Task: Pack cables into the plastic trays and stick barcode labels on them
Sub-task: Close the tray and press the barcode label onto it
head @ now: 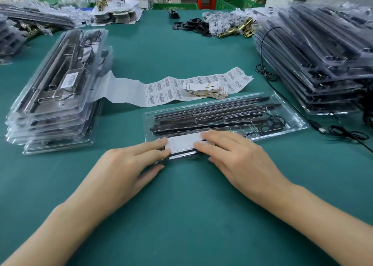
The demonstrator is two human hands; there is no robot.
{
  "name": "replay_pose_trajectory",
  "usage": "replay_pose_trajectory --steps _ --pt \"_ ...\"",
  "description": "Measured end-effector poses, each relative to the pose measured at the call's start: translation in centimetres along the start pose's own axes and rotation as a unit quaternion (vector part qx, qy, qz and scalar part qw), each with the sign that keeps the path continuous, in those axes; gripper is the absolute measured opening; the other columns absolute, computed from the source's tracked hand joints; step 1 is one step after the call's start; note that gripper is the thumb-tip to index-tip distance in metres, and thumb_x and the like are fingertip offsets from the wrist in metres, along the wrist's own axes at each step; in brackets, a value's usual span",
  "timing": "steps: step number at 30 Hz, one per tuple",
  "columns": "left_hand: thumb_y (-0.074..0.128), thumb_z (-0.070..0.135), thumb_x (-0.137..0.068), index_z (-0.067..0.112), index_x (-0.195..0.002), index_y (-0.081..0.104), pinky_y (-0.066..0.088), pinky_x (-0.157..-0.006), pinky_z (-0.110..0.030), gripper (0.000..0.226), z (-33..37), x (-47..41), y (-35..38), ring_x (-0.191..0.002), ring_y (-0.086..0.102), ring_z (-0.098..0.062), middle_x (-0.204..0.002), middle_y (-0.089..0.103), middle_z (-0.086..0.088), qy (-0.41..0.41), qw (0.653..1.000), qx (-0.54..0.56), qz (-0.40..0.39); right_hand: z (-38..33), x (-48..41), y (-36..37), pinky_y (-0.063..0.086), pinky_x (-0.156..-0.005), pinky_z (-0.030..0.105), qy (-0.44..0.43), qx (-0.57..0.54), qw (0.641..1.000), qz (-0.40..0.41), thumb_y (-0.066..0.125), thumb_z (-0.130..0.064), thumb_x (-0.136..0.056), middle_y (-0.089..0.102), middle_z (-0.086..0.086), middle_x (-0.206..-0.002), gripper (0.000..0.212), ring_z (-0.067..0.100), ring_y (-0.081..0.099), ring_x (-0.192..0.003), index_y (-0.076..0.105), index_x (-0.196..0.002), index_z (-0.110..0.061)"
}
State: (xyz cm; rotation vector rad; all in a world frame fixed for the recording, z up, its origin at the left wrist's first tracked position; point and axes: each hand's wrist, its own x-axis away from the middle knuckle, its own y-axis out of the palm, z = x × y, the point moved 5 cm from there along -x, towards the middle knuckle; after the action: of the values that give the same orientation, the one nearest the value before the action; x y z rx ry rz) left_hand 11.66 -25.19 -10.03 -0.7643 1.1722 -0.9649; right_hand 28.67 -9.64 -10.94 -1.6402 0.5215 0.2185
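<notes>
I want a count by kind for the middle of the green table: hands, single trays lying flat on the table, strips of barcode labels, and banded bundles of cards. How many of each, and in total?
hands: 2, left hand and right hand
single tray: 1
strip of barcode labels: 1
banded bundle of cards: 1
total: 5

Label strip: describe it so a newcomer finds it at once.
On the green table, look between the left tray stack and the single front tray. The label strip is the long wavy white band, alone in carrying rows of barcodes, with a card bundle on it.
</notes>
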Motion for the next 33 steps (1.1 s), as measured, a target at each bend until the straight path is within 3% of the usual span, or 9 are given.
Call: replay_pose_trajectory --steps 7,9,12,14,16,20,23,28,33 --pt "0.060 0.022 -0.098 0.017 -0.112 0.078 0.059 -0.095 -0.044 0.024 0.1 -0.1 0.4 -0.100 0.075 -0.025 -0.129 0.070 0.007 0.060 0.997 -0.053 0.006 -0.7 -0.3 0.0 0.058 -0.092 0.043 0.012 0.021 1.000 0.011 0.082 -0.010 -0.086 0.071 0.007 -0.122 0.025 0.028 0.067 -0.117 0.076 -0.111 -0.012" --pt "0.059 0.018 -0.098 0.017 -0.116 0.076 0.058 -0.096 -0.042 0.025 -0.3 -0.2 0.5 -0.103 0.073 -0.026 -0.131 0.069 0.007 0.079 0.996 -0.047 -0.019 -1.1 -0.9 0.2 0.052 -0.102 0.044 0.011 0.014 1.000 0.004 0.080 -0.017 -0.088 0.068 0.008 -0.131 0.023 0.027 0.061 -0.128 0.075 -0.110 -0.011" --pt "0.065 0.005 -0.091 0.022 -0.123 0.072 0.057 -0.094 -0.037 0.037 -1.7 -0.4 0.2 -0.108 0.070 -0.021 -0.135 0.065 0.009 0.094 0.993 -0.035 -0.057 -2.0 -1.9 1.1 0.042 -0.113 0.045 0.007 0.004 0.999 -0.042 0.077 -0.030 -0.090 0.059 0.006 -0.144 0.038 0.025 0.051 -0.138 0.068 -0.123 -0.013" --pt "0.072 -0.001 -0.085 0.025 -0.123 0.073 0.057 -0.090 -0.037 0.046 -2.5 -0.8 0.1 -0.107 0.070 -0.020 -0.135 0.064 0.011 0.092 0.993 -0.023 -0.066 -2.5 -2.4 1.6 0.043 -0.110 0.045 0.014 0.000 0.998 -0.056 0.074 -0.035 -0.091 0.061 0.004 -0.142 0.042 0.025 0.053 -0.135 0.065 -0.128 -0.017" --pt "0.070 0.002 -0.089 0.025 -0.119 0.075 0.056 -0.088 -0.037 0.038 -2.7 -1.2 0.1 -0.103 0.069 -0.020 -0.132 0.066 0.011 0.096 0.993 -0.013 -0.060 -2.6 -2.8 1.7 0.047 -0.102 0.045 0.018 0.008 0.999 -0.043 0.076 -0.038 -0.089 0.065 0.004 -0.133 0.038 0.025 0.058 -0.126 0.069 -0.121 -0.018" --pt "0.069 0.023 -0.093 0.021 -0.105 0.076 0.055 -0.086 -0.039 0.014 -3.5 -1.9 -0.5 -0.097 0.068 -0.022 -0.114 0.070 0.007 0.108 0.994 -0.032 -0.006 -3.2 -3.1 2.1 0.055 -0.088 0.044 -0.032 0.105 0.994 -0.009 0.061 -0.028 -0.101 0.070 0.011 -0.118 0.019 0.032 0.065 -0.110 0.069 -0.105 -0.012" --pt "0.070 0.033 -0.095 0.022 -0.098 0.078 0.056 -0.087 -0.039 0.014 -4.4 -2.0 -0.9 -0.099 0.070 -0.019 -0.106 0.073 0.009 0.094 0.995 -0.025 0.024 -3.2 -3.2 2.4 0.056 -0.082 0.043 -0.044 0.118 0.992 0.002 0.047 -0.021 -0.108 0.070 0.012 -0.111 0.023 0.034 0.066 -0.103 0.066 -0.102 -0.011" --pt "0.072 0.031 -0.095 0.020 -0.095 0.078 0.055 -0.087 -0.038 0.012 -4.0 -2.3 -0.6 -0.100 0.070 -0.017 -0.103 0.074 0.010 0.090 0.995 0.002 0.039 -3.3 -3.5 1.4 0.056 -0.078 0.040 -0.026 0.102 0.994 0.040 0.055 -0.020 -0.105 0.072 0.007 -0.104 0.017 0.029 0.067 -0.096 0.070 -0.099 -0.014" --pt "0.076 0.024 -0.092 0.014 -0.091 0.078 0.056 -0.083 -0.041 0.010 -3.5 -2.7 -1.8 -0.098 0.071 -0.016 -0.100 0.074 0.006 0.062 0.988 0.101 0.099 -2.9 -4.2 -1.6 0.057 -0.076 0.041 -0.006 0.031 0.996 0.086 0.058 -0.023 -0.102 0.074 -0.001 -0.101 0.018 0.025 0.070 -0.094 0.074 -0.104 -0.015"
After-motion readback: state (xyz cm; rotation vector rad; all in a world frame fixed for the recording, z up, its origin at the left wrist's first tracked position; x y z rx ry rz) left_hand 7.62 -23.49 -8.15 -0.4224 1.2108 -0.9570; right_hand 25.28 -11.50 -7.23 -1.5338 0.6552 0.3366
